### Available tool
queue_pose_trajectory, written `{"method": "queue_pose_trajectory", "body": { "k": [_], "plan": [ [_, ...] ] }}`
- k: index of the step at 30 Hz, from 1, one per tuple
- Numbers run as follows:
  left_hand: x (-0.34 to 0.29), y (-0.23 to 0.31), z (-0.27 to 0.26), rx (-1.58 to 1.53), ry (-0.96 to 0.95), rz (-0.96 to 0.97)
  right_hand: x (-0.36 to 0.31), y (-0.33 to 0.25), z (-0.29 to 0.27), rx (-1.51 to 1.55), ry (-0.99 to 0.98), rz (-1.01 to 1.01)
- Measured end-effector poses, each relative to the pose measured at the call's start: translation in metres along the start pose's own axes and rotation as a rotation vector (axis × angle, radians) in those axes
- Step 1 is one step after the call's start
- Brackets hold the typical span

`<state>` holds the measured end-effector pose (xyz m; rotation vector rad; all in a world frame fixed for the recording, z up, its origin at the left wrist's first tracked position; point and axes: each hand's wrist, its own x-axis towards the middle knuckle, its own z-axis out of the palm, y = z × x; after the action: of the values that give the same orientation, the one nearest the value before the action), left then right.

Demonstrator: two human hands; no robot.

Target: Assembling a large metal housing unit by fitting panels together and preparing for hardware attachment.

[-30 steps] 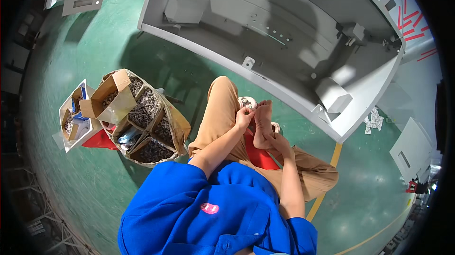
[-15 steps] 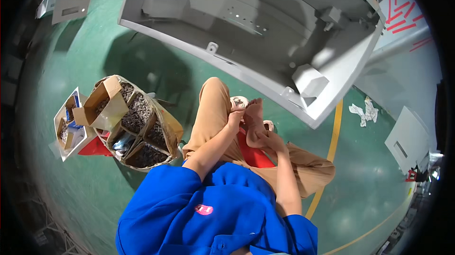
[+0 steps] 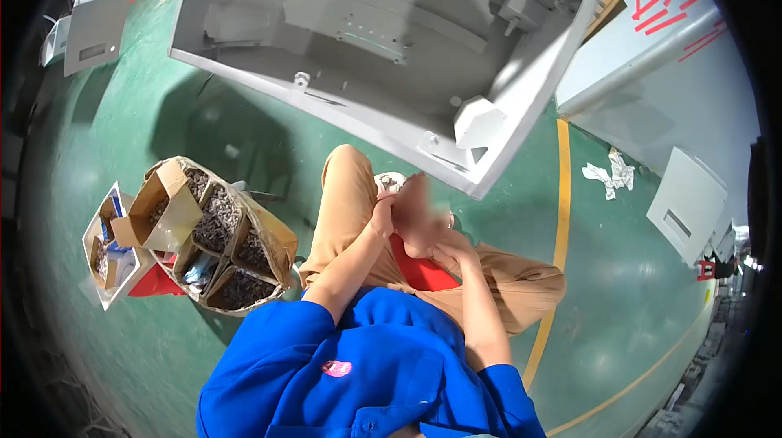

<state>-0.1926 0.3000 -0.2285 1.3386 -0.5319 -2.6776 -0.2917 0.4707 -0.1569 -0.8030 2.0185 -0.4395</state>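
Observation:
I sit with one leg crossed over, and a bare foot (image 3: 417,218) rests in my lap between my hands. My left hand (image 3: 383,214) is closed on the side of the foot towards the toes; its fingertips are partly hidden. Around the heel, my right hand (image 3: 456,252) is closed as well. The foot is smeared in the picture, so its detail cannot be made out. Under my legs shows a red stool seat (image 3: 423,269). A light shoe (image 3: 389,182) shows just beyond my left hand.
Ahead stands a large open grey metal cabinet (image 3: 326,116). To my left are a divided bin (image 3: 285,255) of screws and a white box (image 3: 102,295) of small parts. Grey panels (image 3: 98,27) (image 3: 688,202) stand on both sides. Crumpled white gloves or cloths (image 3: 609,175) lie on the green floor.
The view has turned slightly right, so the cabinet and bin appear further left. Both hands stay on the foot, with little visible change in their hold.

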Motion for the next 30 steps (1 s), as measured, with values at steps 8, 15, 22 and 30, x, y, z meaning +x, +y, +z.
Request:
{"method": "queue_pose_trajectory", "body": {
  "k": [8, 15, 22, 30],
  "plan": [
    [-0.012, -0.007, 0.011, -0.176, 0.006, 0.144, -0.001, -0.014, -0.009, -0.108, -0.007, 0.098],
    [0.001, -0.019, -0.004, -0.145, -0.145, 0.218, -0.005, -0.009, 0.000, 0.200, 0.010, 0.096],
    [-0.026, -0.003, 0.012, -0.108, -0.241, 0.141, -0.005, -0.008, -0.004, 0.135, -0.004, -0.031],
    [-0.035, -0.004, 0.039, -0.046, -0.456, 0.181, -0.048, -0.037, -0.021, 0.265, 0.068, -0.126]
  ]
}}
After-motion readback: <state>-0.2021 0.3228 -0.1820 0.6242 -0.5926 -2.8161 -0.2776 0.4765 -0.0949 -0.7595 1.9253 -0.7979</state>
